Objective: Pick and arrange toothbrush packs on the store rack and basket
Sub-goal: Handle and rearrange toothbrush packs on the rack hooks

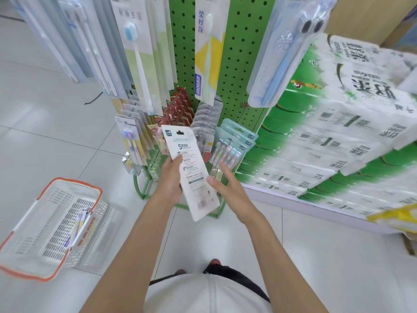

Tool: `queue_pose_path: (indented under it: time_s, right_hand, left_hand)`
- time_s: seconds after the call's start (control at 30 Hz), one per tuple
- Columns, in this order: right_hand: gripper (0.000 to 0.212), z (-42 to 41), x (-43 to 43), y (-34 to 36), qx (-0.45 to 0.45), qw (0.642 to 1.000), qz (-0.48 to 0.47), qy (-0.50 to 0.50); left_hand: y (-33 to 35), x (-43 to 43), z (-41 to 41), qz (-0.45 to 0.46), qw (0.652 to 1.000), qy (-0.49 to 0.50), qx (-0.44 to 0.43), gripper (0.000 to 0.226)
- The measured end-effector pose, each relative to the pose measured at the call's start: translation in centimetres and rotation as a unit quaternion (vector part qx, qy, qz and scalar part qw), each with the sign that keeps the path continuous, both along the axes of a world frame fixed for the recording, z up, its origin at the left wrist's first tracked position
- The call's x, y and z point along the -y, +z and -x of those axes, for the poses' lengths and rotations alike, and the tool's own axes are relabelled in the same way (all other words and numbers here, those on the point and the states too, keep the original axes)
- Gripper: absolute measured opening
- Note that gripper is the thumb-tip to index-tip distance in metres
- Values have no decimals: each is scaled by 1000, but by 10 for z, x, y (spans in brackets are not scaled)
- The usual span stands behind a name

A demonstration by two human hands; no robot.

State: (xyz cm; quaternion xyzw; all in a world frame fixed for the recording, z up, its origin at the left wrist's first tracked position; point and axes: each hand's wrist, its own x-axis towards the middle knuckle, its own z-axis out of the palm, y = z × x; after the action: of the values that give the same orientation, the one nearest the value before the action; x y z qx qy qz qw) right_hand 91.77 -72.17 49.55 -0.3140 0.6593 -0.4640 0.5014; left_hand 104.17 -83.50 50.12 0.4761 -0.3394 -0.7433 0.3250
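Head view: the left hand (170, 177) holds a long toothbrush pack (194, 177) before the green pegboard rack (239, 64), its grip clamped on the pack's left edge with the thumb on top. The right hand (228, 184) has its grip apart, thumb by the pack's right edge. The pack looks light: flat, stiff printed card, probably slick, so best pinched at the edges. A white mesh basket (56, 199) sits on the floor.
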Motion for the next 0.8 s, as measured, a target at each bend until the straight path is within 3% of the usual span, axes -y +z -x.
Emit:
queue_pose_path:
  time_s: [0.1,0.2,0.47,0.8]
  right_hand:
    - [76,5,-1,-9,-24,999,-28,-10]
    - [72,-3,0,-16,29,998,-52,3]
    - [28,-18,4,-23,103,994,-35,18]
    - [43,5,-11,-12,110,991,-25,72]
  left_hand:
    - [-7,11,-18,-65,998,8,-22,28]
    - [-8,17,-30,-96,995,22,-20,29]
    - [-3,9,-30,-76,997,-22,-2,34]
    - [1,2,-20,-33,996,-66,43,39]
